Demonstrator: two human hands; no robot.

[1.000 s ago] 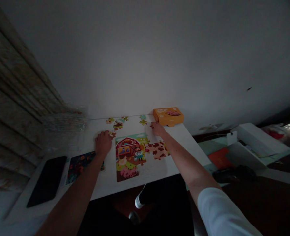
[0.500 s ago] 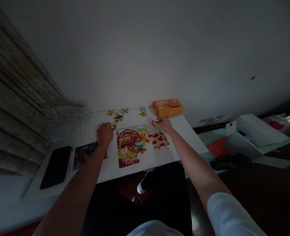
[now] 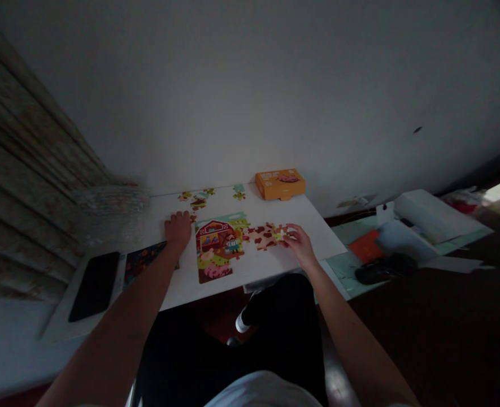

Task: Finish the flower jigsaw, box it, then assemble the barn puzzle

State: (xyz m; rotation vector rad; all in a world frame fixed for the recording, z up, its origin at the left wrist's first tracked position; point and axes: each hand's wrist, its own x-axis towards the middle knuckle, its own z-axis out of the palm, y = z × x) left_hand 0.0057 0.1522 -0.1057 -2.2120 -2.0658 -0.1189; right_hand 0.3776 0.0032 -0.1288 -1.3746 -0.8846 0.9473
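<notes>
My right hand point(image 3: 299, 243) pinches a jigsaw puzzle piece point(image 3: 280, 233) at the right end of a joined strip with brown cow spots point(image 3: 263, 236). Whether that piece is locked in or only touching, I cannot tell. To the left, the partly assembled farm puzzle point(image 3: 218, 244) shows a red barn, a figure and pink pigs; the spotted strip meets its right side. My left hand point(image 3: 177, 229) rests on the table, fingers apart and slightly bent, holding nothing visible. A small loose piece point(image 3: 193, 218) lies beside its fingertips.
Loose pieces point(image 3: 199, 200) lie at the back of the white table point(image 3: 250, 272), with more pieces point(image 3: 238, 193) near the orange puzzle box point(image 3: 280, 185). A dark picture sheet point(image 3: 142, 263) and a black tablet-like slab point(image 3: 95, 286) are at left. Bubble wrap point(image 3: 109, 215) stands by the curtain.
My right hand has come from the table's back toward me, bringing a puzzle piece to the right end of the spotted strip. My left hand stays about where it was. The view shifted slightly.
</notes>
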